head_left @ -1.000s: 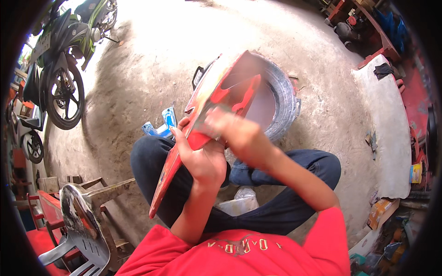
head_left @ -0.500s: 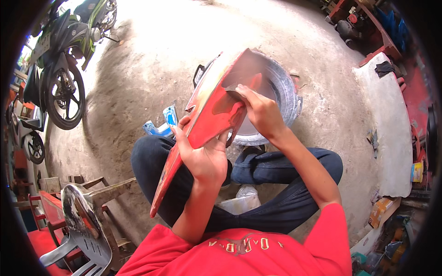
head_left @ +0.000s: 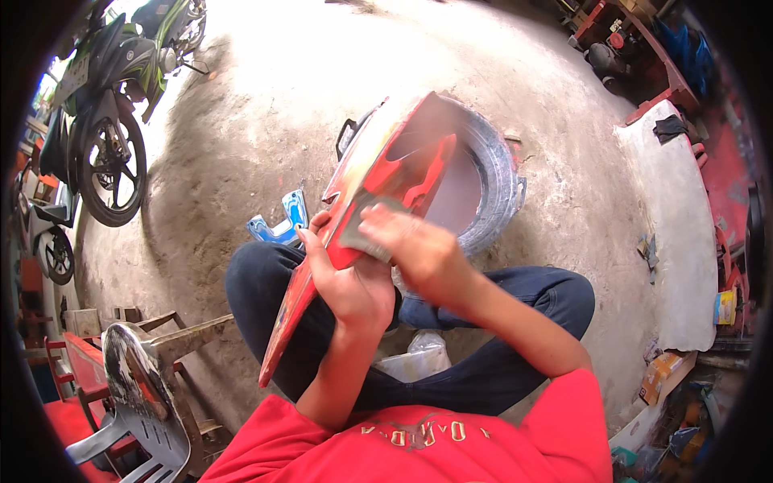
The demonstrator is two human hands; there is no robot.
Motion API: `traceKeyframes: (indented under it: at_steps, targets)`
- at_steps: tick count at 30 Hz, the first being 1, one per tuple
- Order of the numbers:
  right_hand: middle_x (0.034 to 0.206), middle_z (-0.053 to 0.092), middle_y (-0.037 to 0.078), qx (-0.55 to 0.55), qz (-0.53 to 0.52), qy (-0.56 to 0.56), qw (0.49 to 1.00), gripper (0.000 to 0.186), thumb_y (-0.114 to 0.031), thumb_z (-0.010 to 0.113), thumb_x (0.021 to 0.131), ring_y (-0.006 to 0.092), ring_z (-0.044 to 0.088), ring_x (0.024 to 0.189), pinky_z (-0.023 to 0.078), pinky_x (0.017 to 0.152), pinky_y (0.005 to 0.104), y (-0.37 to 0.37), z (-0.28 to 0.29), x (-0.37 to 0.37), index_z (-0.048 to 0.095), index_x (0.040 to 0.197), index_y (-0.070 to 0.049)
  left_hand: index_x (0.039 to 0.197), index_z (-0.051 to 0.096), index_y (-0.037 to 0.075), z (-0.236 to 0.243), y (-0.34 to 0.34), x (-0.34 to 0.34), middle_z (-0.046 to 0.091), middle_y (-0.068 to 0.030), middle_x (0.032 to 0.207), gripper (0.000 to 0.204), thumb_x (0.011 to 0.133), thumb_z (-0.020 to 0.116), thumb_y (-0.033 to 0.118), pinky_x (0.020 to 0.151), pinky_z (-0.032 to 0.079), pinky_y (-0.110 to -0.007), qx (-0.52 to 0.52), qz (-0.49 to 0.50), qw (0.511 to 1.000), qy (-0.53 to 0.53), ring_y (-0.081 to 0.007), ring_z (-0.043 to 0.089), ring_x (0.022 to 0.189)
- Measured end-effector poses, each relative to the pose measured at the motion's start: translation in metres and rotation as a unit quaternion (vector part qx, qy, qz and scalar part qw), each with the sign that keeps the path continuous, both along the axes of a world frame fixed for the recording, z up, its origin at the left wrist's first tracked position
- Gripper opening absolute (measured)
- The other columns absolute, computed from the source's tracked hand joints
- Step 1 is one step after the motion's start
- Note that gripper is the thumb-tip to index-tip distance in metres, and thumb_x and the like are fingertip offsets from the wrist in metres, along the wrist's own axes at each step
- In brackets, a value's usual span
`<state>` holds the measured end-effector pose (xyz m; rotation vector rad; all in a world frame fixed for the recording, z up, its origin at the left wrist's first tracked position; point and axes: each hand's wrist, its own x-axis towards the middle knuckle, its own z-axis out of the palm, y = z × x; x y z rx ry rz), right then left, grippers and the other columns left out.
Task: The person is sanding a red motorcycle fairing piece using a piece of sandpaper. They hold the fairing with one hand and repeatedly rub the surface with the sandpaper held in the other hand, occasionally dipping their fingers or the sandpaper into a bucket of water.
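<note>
A long red body panel [head_left: 380, 179], worn to paler patches, slants from my lap over a basin. My left hand [head_left: 354, 288] is closed around its near part from below, with thumb and fingers at the left edge. With the fingers of my right hand [head_left: 423, 248], blurred by motion, I press a grey piece of sandpaper [head_left: 355, 233] flat on the panel's face, just above my left hand. Behind the panel stands the round grey basin [head_left: 501, 205] with cloudy liquid in it, partly hidden by the panel.
A blue-and-white plastic part [head_left: 282, 230] lies on the floor left of the basin. Motorcycles [head_left: 113, 161] stand at the far left. A worn grey chair [head_left: 149, 402] is at the near left. A white slab [head_left: 680, 233] and a cardboard box [head_left: 664, 377] lie along the right.
My right hand has slid with the sandpaper down the panel, from its upper right part toward my left hand. The left hand keeps its hold, and the panel has tilted slightly.
</note>
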<state>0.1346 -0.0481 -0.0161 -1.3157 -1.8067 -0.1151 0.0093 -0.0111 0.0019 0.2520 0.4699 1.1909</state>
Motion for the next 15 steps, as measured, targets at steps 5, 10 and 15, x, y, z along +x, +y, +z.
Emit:
traceKeyframes:
  at_steps: [5, 10, 15]
  targets:
    - [0.123, 0.072, 0.019, -0.144, -0.118, 0.091, 0.978, 0.033, -0.008, 0.062, 0.092, 0.0353, 0.069, 0.117, 0.058, 0.098, 0.0443, 0.015, -0.011, 0.044, 0.069, 0.124, -0.002, 0.129, 0.046, 0.017, 0.007, -0.003, 0.004, 0.055, -0.0124, 0.142, 0.042, 0.111, 0.04, 0.054, 0.11, 0.046, -0.057, -0.028, -0.005, 1.0, -0.007, -0.0325, 0.056, 0.131]
    - [0.126, 0.072, 0.018, -0.014, -0.011, -0.025, 1.0, 0.039, -0.003, 0.06, 0.09, 0.033, 0.07, 0.118, 0.059, 0.098, 0.0438, -0.001, -0.001, 0.009, 0.068, 0.128, -0.005, 0.129, 0.046, 0.017, -0.007, 0.002, -0.001, 0.054, -0.0115, 0.142, 0.042, 0.11, 0.04, 0.055, 0.104, 0.051, -0.056, 0.008, 0.021, 1.0, 0.015, -0.0328, 0.056, 0.132]
    - [0.123, 0.072, 0.019, -0.157, -0.156, 0.068, 0.973, 0.04, -0.003, 0.06, 0.089, 0.0326, 0.069, 0.118, 0.059, 0.098, 0.0431, 0.017, -0.018, 0.051, 0.068, 0.127, -0.006, 0.129, 0.045, 0.017, 0.008, -0.002, 0.005, 0.054, -0.0118, 0.143, 0.043, 0.11, 0.04, 0.056, 0.105, 0.05, -0.057, -0.03, -0.003, 1.0, 0.005, -0.0334, 0.054, 0.134]
